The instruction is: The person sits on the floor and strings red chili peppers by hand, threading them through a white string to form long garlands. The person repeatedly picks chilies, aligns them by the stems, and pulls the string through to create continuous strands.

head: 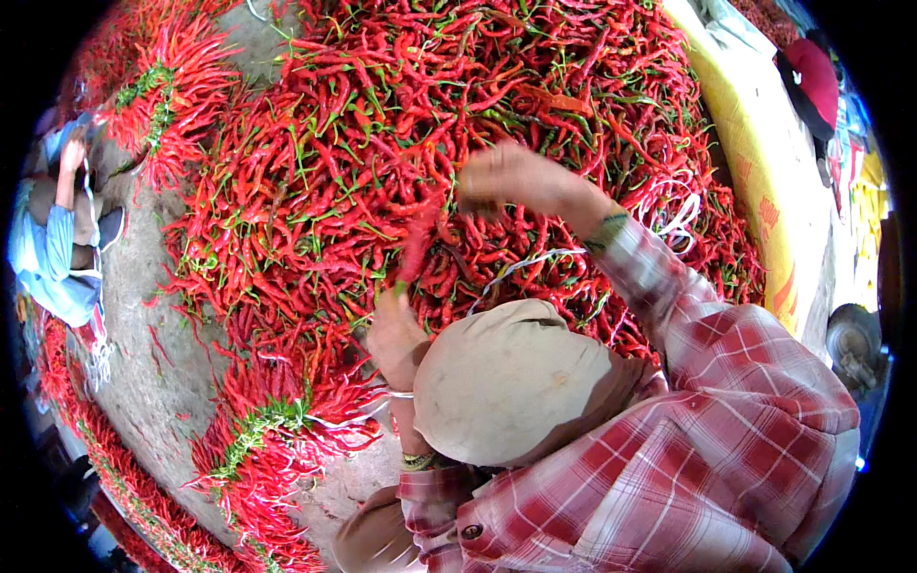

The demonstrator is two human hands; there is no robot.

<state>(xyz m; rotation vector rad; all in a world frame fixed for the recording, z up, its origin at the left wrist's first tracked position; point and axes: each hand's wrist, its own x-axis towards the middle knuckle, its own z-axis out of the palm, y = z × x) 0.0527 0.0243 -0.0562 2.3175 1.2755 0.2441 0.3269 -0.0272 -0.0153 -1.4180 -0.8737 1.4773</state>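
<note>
A large heap of red chilli peppers [344,193] with green stems lies before me. My left hand [396,340] is at the heap's near edge, holding the green stem end of a blurred red chilli [417,247]. Over the middle of the heap, my right hand [512,177] is bent and blurred by motion; I cannot tell whether anything is between its fingers. A white string [351,424] runs from beside my left wrist to a strung bunch of chillies [269,430], its green stems gathered along the middle. Beside my hands is my beige-trousered knee [516,379].
A yellow-and-white sack [766,208] with printing borders the heap on the right. White cord [677,218] lies on the chillies. Another person in blue [54,243] sits at left near a strung bunch [161,100]. A long chilli string [136,494] lies on the concrete floor [150,372].
</note>
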